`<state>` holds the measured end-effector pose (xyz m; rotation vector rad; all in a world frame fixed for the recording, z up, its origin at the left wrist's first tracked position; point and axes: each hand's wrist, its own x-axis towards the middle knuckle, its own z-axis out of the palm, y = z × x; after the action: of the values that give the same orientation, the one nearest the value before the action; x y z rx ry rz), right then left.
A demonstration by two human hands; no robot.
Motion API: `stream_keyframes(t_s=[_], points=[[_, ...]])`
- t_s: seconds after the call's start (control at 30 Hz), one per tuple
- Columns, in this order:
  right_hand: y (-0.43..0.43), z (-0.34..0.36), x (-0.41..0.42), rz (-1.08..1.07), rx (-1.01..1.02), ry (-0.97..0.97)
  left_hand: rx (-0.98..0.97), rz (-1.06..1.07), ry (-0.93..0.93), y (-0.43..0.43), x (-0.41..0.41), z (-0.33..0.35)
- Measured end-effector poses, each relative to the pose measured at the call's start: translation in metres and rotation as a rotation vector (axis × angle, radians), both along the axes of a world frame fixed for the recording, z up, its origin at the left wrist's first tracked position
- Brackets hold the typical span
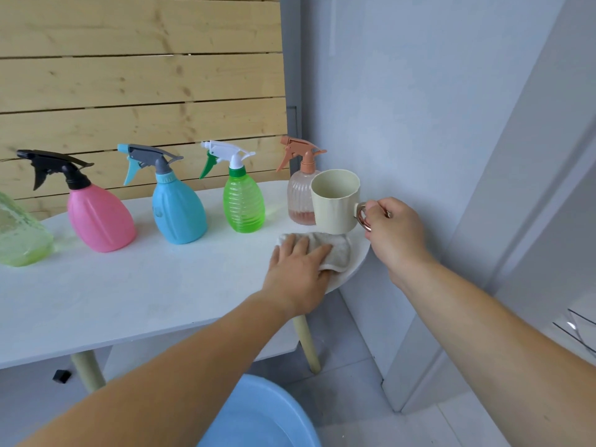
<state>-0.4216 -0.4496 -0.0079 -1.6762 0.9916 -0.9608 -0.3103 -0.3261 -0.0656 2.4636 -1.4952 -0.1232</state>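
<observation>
My right hand [395, 232] grips the copper ring handle of a cream mug [335, 201], which is lifted just above the right end of the white table [129, 291]. The mug's open mouth tilts toward me and looks empty. Under the mug lies a beige cloth [335, 251]. My left hand [298, 269] presses flat on the cloth with straight fingers, near the table's right edge.
Along the back of the table stand a pink spray bottle [100, 217], a blue one [177, 211], a green one [243, 204] and a clear ribbed one [300, 201]; a green container [19, 237] sits far left. A blue basin [258, 417] is on the floor. A grey wall is close on the right.
</observation>
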Motion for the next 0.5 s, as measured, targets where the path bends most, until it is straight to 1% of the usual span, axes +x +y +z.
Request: stream_keyframes(t_s=[0.17,0.27,0.37,0.5], points=[[0.003,0.001,0.002,-0.004,-0.013,-0.026,-0.023,0.082,-0.040,-0.017,-0.006,-0.001],[0.006,0.001,0.002,0.007,-0.009,-0.018,-0.003,0.136,-0.057,-0.015,0.003,0.001],[0.011,-0.001,0.002,0.022,0.006,-0.001,0.008,0.212,-0.076,0.004,0.019,0.004],[0.023,-0.008,0.002,0.047,0.051,0.020,0.017,0.277,-0.096,0.052,0.040,0.005]])
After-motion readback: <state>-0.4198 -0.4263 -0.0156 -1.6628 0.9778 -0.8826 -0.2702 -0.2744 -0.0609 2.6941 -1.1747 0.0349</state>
